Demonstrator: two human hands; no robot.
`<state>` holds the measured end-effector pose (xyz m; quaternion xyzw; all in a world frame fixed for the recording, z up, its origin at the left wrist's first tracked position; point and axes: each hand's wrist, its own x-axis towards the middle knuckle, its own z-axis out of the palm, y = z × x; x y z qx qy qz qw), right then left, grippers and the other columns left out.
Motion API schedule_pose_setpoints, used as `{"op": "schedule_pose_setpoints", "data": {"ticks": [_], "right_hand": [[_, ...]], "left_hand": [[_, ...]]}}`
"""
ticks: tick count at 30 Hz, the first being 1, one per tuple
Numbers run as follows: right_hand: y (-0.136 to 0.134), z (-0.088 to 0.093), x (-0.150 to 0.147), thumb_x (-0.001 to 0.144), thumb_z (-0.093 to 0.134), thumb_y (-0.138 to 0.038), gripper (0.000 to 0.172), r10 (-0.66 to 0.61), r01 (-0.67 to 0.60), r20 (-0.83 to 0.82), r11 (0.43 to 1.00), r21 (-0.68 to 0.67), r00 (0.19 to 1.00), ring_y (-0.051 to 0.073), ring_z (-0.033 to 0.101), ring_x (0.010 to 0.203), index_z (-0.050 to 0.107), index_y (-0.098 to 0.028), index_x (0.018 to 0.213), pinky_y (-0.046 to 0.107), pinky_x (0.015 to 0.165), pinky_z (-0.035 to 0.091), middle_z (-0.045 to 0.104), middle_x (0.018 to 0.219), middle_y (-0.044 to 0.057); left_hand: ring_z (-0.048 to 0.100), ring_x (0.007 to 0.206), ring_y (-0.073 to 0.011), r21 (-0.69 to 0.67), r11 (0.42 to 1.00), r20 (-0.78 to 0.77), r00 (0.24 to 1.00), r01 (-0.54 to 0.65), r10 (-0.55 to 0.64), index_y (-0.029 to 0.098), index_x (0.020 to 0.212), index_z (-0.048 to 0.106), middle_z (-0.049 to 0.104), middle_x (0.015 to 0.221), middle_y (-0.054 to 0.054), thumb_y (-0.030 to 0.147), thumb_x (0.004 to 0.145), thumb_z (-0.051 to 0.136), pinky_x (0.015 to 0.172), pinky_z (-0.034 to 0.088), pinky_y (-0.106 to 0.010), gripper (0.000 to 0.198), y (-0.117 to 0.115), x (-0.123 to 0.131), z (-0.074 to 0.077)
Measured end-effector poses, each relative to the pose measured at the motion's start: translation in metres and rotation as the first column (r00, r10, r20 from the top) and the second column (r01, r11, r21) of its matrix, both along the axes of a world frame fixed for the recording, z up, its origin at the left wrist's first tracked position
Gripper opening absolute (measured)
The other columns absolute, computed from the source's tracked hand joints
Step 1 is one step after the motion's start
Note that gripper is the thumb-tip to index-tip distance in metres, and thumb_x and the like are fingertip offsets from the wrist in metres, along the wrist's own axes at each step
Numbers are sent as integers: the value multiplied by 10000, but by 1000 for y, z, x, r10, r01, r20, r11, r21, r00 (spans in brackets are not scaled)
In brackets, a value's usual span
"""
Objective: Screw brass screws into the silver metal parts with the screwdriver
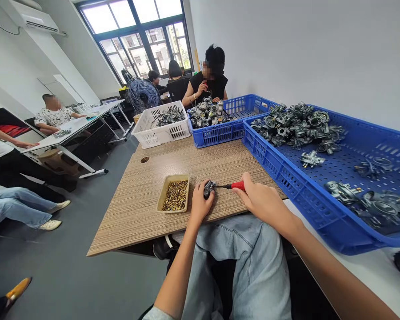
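Left hand (200, 203) clamping small metal part (208, 188) at its fingertips; right hand (262, 200) gripping red screwdriver (237, 186), tip entering part just past left fingers. Level shaft and pinned part probably preventing slip.

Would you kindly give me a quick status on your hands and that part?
Left hand clamped on small metal part at the table. Right hand holds red-handled screwdriver, tip at the part. Tray of brass bits sits left, apart.

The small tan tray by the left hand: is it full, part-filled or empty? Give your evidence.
Part-filled. Brass-coloured small parts cover the floor of the tray, but its inner walls show above them.
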<state>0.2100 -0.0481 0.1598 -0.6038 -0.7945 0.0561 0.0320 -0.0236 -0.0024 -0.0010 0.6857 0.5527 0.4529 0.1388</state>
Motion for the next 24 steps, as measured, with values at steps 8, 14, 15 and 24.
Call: {"op": "schedule_pose_setpoints", "data": {"ticks": [8,14,15,24], "right_hand": [[3,-3,-1,1153,345,-513,367,-40,39,20,999,35,999,356,801,913,485,-179,1206,340,669,462,782,905,153],[2,-4,1,1153,354,-512,353,-37,36,7,998,47,999,362,801,924,486,-187,1194,331,653,426,784,905,139],[2,-4,3,1151,374,-498,327,-19,20,-15,999,43,1000,360,801,924,478,-192,1205,329,649,415,786,913,127],[0,-4,15,1140,412,-342,205,152,-159,-195,987,-25,969,303,793,1002,424,-215,1300,314,714,418,796,1051,88]], "left_hand": [[620,1314,-285,-8,1000,1,1000,-9,9,254,1461,588,646,1365,-122,231,985,627,1167,485,-468,478,-1,1,2],[612,1316,-289,-6,1000,-3,1000,0,0,234,1463,590,647,1368,-130,224,980,636,1179,472,-475,486,0,0,3],[611,1318,-289,-6,1000,-3,1000,0,0,234,1465,589,646,1370,-129,225,980,637,1181,469,-475,488,-1,0,3],[615,1317,-286,-4,1000,2,1000,-6,6,248,1455,591,648,1372,-121,230,986,634,1183,470,-475,472,-1,1,3]]}}
